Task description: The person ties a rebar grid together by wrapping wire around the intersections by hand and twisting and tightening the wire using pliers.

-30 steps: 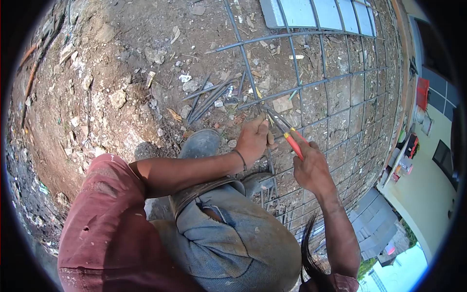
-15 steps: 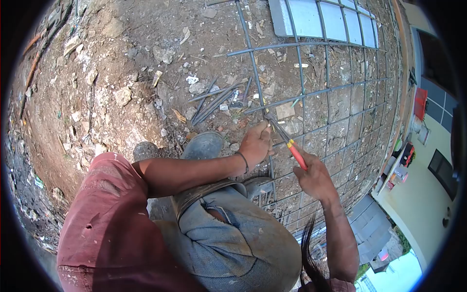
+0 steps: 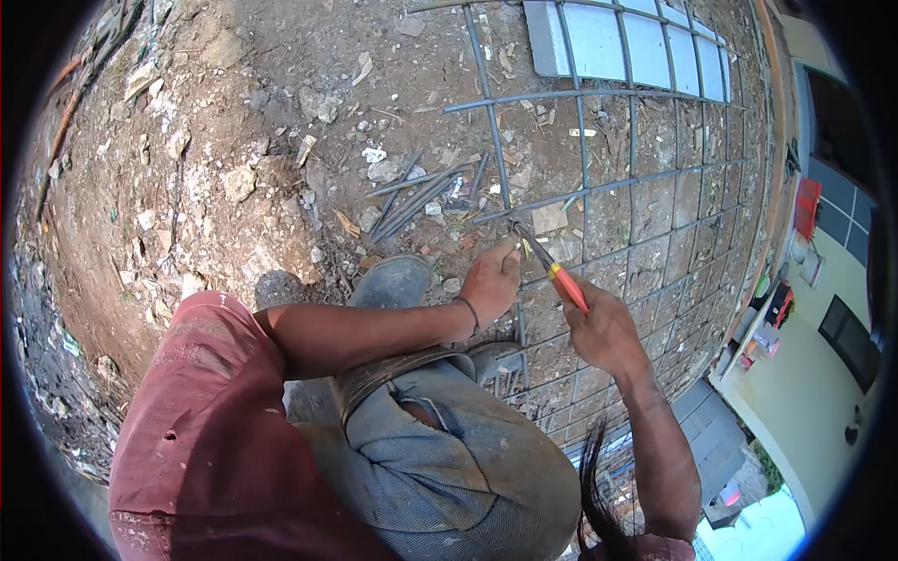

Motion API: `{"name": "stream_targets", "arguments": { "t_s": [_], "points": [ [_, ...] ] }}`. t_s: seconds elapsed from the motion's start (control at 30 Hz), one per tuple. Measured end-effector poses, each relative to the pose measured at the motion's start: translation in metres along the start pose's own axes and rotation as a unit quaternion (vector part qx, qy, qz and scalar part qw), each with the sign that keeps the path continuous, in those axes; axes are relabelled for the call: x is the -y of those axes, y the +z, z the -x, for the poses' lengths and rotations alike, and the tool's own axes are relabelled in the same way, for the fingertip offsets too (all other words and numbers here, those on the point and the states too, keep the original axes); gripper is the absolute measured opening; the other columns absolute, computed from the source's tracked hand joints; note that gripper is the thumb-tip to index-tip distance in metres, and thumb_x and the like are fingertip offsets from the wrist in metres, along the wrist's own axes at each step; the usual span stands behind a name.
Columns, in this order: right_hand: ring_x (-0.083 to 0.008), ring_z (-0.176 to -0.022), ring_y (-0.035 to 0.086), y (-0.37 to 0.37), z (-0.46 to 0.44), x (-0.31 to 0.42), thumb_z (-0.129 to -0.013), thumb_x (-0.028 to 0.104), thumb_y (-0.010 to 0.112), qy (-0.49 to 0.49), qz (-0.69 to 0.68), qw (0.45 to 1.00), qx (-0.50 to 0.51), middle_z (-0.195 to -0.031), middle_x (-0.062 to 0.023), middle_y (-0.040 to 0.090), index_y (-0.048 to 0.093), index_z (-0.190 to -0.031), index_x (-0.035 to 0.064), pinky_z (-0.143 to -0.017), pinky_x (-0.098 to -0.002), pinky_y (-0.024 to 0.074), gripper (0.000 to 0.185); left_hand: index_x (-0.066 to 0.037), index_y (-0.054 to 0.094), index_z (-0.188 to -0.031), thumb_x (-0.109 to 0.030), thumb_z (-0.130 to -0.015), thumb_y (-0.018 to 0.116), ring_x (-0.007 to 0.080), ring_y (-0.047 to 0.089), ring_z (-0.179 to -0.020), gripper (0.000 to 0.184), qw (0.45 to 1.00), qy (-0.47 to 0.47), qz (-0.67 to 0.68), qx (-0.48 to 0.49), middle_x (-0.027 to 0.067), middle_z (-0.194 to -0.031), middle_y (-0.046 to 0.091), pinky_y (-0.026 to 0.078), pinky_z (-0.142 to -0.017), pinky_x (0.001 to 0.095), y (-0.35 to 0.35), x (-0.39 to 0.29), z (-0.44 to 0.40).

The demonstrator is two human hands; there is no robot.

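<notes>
Red-and-yellow handled pincers (image 3: 567, 286) are gripped in my right hand (image 3: 605, 327), their metal jaws at a bar crossing near the left edge of the steel rebar grid (image 3: 633, 178). Close beside the jaws, my left hand (image 3: 492, 280) has its fingers pinched together at the bar; whatever they hold is too small to make out. A pile of short steel rods (image 3: 412, 201) lies on the soil to the left of the crossing.
My boots (image 3: 391, 280) stand just below the rods. A pale blue-white panel (image 3: 599, 45) lies beneath the grid at the top. Rocks and rubble (image 3: 239, 183) cover the ground at left. A building wall (image 3: 795, 351) runs along the right.
The view has shifted, so the grid and rods appear slightly lower and farther right. The pincers' handles, spread apart a second ago, are now closer together in my right hand.
</notes>
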State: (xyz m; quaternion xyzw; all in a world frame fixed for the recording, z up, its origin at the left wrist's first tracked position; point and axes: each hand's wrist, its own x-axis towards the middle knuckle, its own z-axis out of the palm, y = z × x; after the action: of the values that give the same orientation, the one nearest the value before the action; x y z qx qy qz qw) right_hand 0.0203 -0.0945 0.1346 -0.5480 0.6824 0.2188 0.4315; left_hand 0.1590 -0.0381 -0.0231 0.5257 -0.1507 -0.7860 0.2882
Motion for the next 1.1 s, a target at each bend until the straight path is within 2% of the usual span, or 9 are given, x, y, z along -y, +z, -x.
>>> {"name": "stream_targets", "arguments": {
  "t_s": [0.13, 0.27, 0.5, 0.6, 0.73, 0.87, 0.9, 0.97, 1.1],
  "points": [
    [-0.049, -0.102, 0.065, 0.0, -0.002, 0.003, -0.097, 0.019, 0.06, 0.015, 0.06, 0.998, 0.002, -0.106, -0.0317, 0.068, 0.065, -0.119, -0.0009, -0.09, -0.0517, 0.0509, 0.031, -0.004, 0.043, -0.153, -0.019, -0.111, 0.042, 0.0068, 0.044, -0.059, 0.045, 1.0, 0.001, -0.013, 0.011, -0.0045, -0.069, 0.044, 0.052, -0.061, 0.0309, -0.002, -0.006, 0.003],
    [-0.0504, -0.096, 0.065, -0.006, -0.005, 0.01, -0.099, 0.028, 0.058, 0.068, 0.115, 0.991, 0.032, -0.097, -0.0325, 0.068, 0.068, -0.096, -0.0047, -0.086, -0.055, 0.0497, 0.034, -0.001, 0.042, -0.153, -0.021, -0.112, 0.042, 0.0072, 0.046, -0.061, 0.046, 1.0, -0.007, 0.022, 0.021, -0.0027, -0.07, 0.048, 0.055, -0.065, 0.0315, -0.002, -0.009, 0.005],
    [-0.0517, -0.089, 0.065, -0.012, -0.01, 0.004, -0.1, 0.03, 0.056, 0.043, 0.106, 0.993, 0.02, -0.088, -0.034, 0.066, 0.068, -0.09, -0.0077, -0.082, -0.0553, 0.0504, 0.041, 0.0, 0.039, -0.154, -0.022, -0.113, 0.041, 0.0091, 0.052, -0.066, 0.047, 0.992, -0.031, 0.108, 0.058, 0.0008, -0.075, 0.054, 0.059, -0.073, 0.0341, -0.004, -0.014, 0.006],
    [-0.0508, -0.083, 0.064, -0.013, -0.017, -0.002, -0.099, 0.03, 0.056, 0.058, 0.047, 0.993, 0.087, -0.08, -0.0322, 0.065, 0.066, -0.088, -0.0093, -0.08, -0.0522, 0.0513, 0.042, 0.0, 0.038, -0.155, -0.021, -0.113, 0.04, 0.0095, 0.05, -0.064, 0.047, 0.992, -0.026, 0.109, 0.059, 0.0004, -0.074, 0.051, 0.059, -0.074, 0.0338, -0.003, -0.01, 0.003],
    [-0.032, -0.06, 0.064, -0.022, -0.008, 0.022, -0.099, 0.026, 0.059, 0.085, -0.04, 0.99, 0.108, -0.066, -0.0194, 0.063, 0.066, -0.081, -0.0075, -0.061, -0.0425, 0.052, 0.039, 0.001, 0.035, -0.156, -0.02, -0.112, 0.041, 0.0121, 0.06, -0.071, 0.049, 0.992, -0.019, 0.088, 0.093, 0.0034, -0.081, 0.061, 0.06, -0.079, 0.0334, -0.013, -0.017, 0.003],
    [-0.0154, -0.05, 0.062, -0.02, -0.009, 0.007, -0.094, 0.019, 0.072, 0.134, -0.229, 0.952, 0.155, -0.06, -0.0083, 0.061, 0.064, -0.076, -0.0023, -0.044, -0.0297, 0.0476, 0.029, 0.003, 0.033, -0.157, -0.013, -0.11, 0.044, 0.0192, 0.07, -0.099, 0.051, 0.994, 0.045, 0.056, 0.088, 0.0147, -0.114, 0.071, 0.058, -0.09, 0.0322, -0.031, -0.039, 0.021],
    [-0.0154, -0.05, 0.062, -0.019, -0.011, 0.002, -0.094, 0.019, 0.072, 0.136, -0.231, 0.951, 0.156, -0.06, -0.0083, 0.061, 0.064, -0.076, -0.0023, -0.044, -0.0297, 0.0476, 0.029, 0.004, 0.033, -0.156, -0.01, -0.109, 0.046, 0.0215, 0.07, -0.109, 0.051, 0.991, 0.094, 0.051, 0.078, 0.0183, -0.125, 0.07, 0.057, -0.093, 0.0318, -0.041, -0.045, 0.028],
    [-0.0136, -0.051, 0.062, -0.016, -0.014, -0.006, -0.086, 0.01, 0.081, 0.131, -0.255, 0.943, 0.17, -0.061, -0.0078, 0.062, 0.063, -0.08, -0.0029, -0.042, -0.0276, 0.047, 0.023, 0.004, 0.033, -0.156, -0.01, -0.108, 0.049, 0.0221, 0.068, -0.114, 0.053, 0.993, 0.102, -0.006, 0.06, 0.0186, -0.129, 0.068, 0.057, -0.094, 0.0315, -0.068, -0.055, 0.042],
    [-0.0141, -0.048, 0.061, -0.021, -0.009, 0.007, -0.082, 0.003, 0.081, 0.127, -0.263, 0.946, 0.138, -0.064, -0.0081, 0.062, 0.062, -0.096, -0.0048, -0.041, -0.0274, 0.0463, 0.024, 0.004, 0.032, -0.157, -0.01, -0.103, 0.06, 0.0239, 0.064, -0.124, 0.062, 0.969, 0.172, -0.178, -0.025, 0.0209, -0.137, 0.064, 0.056, -0.096, 0.0322, -0.117, -0.045, 0.026]
  ]
}}
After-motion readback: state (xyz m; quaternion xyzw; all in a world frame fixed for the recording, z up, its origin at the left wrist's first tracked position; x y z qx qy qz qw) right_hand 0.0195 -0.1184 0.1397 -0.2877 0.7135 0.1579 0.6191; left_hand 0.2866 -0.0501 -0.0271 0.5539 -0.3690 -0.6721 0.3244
